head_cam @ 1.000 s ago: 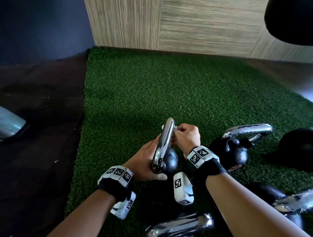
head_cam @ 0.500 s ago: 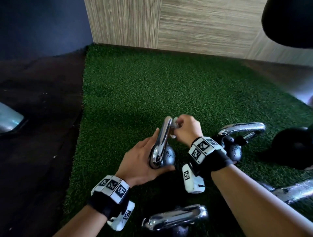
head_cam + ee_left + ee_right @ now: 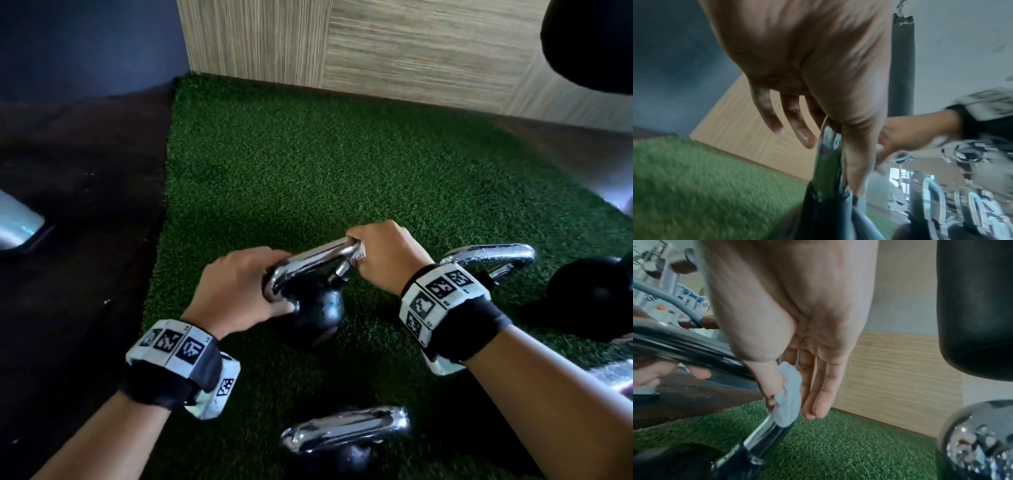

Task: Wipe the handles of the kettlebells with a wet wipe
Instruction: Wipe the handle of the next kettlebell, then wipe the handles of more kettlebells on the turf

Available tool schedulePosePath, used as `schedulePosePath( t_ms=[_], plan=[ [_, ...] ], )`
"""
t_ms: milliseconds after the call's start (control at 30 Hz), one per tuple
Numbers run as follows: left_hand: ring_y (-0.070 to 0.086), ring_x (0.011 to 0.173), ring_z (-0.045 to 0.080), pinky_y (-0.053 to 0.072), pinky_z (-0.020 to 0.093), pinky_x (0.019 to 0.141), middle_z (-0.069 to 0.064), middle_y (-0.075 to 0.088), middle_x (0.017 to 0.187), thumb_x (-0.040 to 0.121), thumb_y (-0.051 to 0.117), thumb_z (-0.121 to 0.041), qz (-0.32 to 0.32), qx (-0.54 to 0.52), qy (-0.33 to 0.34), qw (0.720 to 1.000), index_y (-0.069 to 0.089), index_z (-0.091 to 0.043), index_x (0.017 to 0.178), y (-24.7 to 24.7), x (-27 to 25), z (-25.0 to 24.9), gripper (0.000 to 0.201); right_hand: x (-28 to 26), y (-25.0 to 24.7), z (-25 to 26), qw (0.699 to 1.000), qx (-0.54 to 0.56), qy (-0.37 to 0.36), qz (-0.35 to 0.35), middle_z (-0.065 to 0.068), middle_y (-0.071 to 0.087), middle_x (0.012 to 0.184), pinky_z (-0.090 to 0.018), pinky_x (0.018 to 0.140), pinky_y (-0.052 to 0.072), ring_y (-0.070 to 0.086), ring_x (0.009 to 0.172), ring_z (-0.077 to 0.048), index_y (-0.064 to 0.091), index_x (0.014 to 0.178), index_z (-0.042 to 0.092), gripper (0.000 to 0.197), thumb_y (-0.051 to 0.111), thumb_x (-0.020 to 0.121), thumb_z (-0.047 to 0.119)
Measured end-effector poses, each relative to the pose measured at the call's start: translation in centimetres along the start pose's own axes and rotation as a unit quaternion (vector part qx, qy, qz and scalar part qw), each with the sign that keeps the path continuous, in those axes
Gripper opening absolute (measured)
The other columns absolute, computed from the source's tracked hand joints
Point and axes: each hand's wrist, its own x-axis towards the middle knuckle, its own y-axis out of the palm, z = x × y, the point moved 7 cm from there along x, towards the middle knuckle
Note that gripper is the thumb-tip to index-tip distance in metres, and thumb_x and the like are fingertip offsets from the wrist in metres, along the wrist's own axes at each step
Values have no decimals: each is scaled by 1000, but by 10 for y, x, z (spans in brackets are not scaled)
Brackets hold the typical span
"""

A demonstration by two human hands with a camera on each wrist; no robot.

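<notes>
Chrome handle point(image 3: 318, 257) now turned crosswise, hands point(image 3: 239, 291) regripped

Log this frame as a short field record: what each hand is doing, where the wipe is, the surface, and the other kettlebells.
left hand: grips the left end of the chrome handle of the held kettlebell
right hand: pinches the wet wipe against the handle's right end
surface: green turf mat
other kettlebells: one to the right, one nearer the camera
</notes>
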Motion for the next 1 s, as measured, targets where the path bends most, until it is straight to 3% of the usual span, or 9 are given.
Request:
schedulePosePath(
  t_ms=[233, 400, 533, 600, 667, 733, 833, 900, 1000],
  plan=[
    [65, 79, 15, 57, 41, 72, -14, 65, 86, 59, 96, -34, 20, -62, -14, 998, 69, -35, 109, -11, 7, 11, 57, -33, -4, 12, 1000, -5, 12, 20, -3, 71, 86, -37, 68, 63, 69, 73, -22, 73, 107, 20, 27, 66, 85, 6],
    [64, 80, 15, 56, 39, 72, -14, 64, 86, 62, 94, -30, -4, -60, -51, 997, 69, -33, 108, -11, -2, 4, 52, -35, -5, 11, 1000, -6, 3, 24, -4, 72, 89, -38, 69, 62, 69, 76, -22, 73, 108, 16, 25, 66, 86, 6],
    [64, 77, 15, 56, 37, 70, -14, 64, 83, 63, 92, -26, -8, -51, -57, 997, 71, -30, 104, -16, -1, -5, 47, -36, -3, 5, 1000, -2, 2, -3, 1, 68, 83, -28, 60, 56, 64, 69, -15, 73, 104, 19, 26, 67, 84, 3],
    [65, 79, 14, 55, 36, 71, -16, 63, 84, 64, 90, -27, -13, -48, -63, 997, 70, -32, 105, -16, -4, -8, 46, -35, -1, 4, 1000, 3, 4, -13, 2, 67, 84, -28, 65, 57, 64, 71, -15, 72, 103, 19, 28, 68, 84, -1],
    [66, 86, 13, 55, 35, 76, -18, 64, 88, 66, 88, -30, -2, -57, -80, 995, 69, -36, 111, -17, -7, -10, 49, -32, 2, 3, 1000, 13, 5, -12, -1, 69, 89, -36, 75, 61, 67, 80, -19, 72, 103, 17, 29, 66, 85, -5],
    [66, 95, 10, 56, 36, 83, -19, 65, 99, 67, 85, -45, 19, -75, -88, 993, 64, -41, 124, -19, -7, -13, 61, -29, 1, 4, 1000, 10, 3, -2, -3, 70, 94, -37, 79, 60, 69, 87, -23, 72, 107, 18, 32, 64, 86, -5],
    [60, 101, 4, 53, 34, 86, -19, 58, 113, 72, 69, -73, 22, -73, -43, 996, 50, -39, 145, -32, 4, -33, 83, -27, -14, -6, 998, 13, 2, 65, -1, 71, 119, -23, 85, 49, 67, 107, -20, 66, 132, 25, 47, 73, 88, 11],
    [56, 105, 3, 53, 31, 84, -19, 54, 121, 81, 61, -74, 0, -62, -8, 998, 46, -37, 149, -43, 18, -57, 79, -29, -36, -24, 996, 14, 17, 90, -1, 70, 117, -18, 79, 38, 64, 112, -18, 63, 136, 24, 54, 79, 85, 26],
    [57, 102, 2, 55, 32, 85, -19, 56, 116, 91, 62, -53, -23, -103, 25, 994, 54, -34, 143, -51, 42, -98, 56, -39, -79, -66, 996, 40, 64, 35, 4, 62, 93, -24, 60, 37, 61, 85, -15, 59, 112, 24, 38, 81, 81, 28]
  ],
)
